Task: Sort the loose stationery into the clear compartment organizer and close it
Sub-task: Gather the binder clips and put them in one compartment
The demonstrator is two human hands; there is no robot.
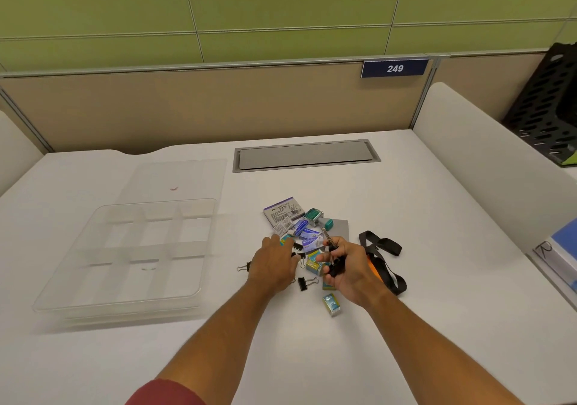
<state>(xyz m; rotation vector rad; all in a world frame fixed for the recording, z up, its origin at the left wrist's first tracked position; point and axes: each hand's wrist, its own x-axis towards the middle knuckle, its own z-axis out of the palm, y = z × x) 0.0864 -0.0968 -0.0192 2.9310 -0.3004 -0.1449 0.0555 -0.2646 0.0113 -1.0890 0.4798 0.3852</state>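
A clear compartment organizer [125,298] lies open on the left of the white desk, its lid [175,180] folded back behind it. A pile of loose stationery [307,236] sits mid-desk: small staple boxes, a white and purple box [282,211], black binder clips. My right hand [346,272] grips several black binder clips [335,269], their wire handles sticking up. My left hand [274,264] reaches over the pile's left edge and pinches a binder clip [298,254] at its fingertips. One binder clip [244,268] lies left of that hand, another [304,283] between my hands.
A black strap with an orange part [382,258] lies right of the pile. A grey cable hatch [306,155] is set into the desk at the back. A black mesh rack [549,108] and blue folders [565,248] stand at the right.
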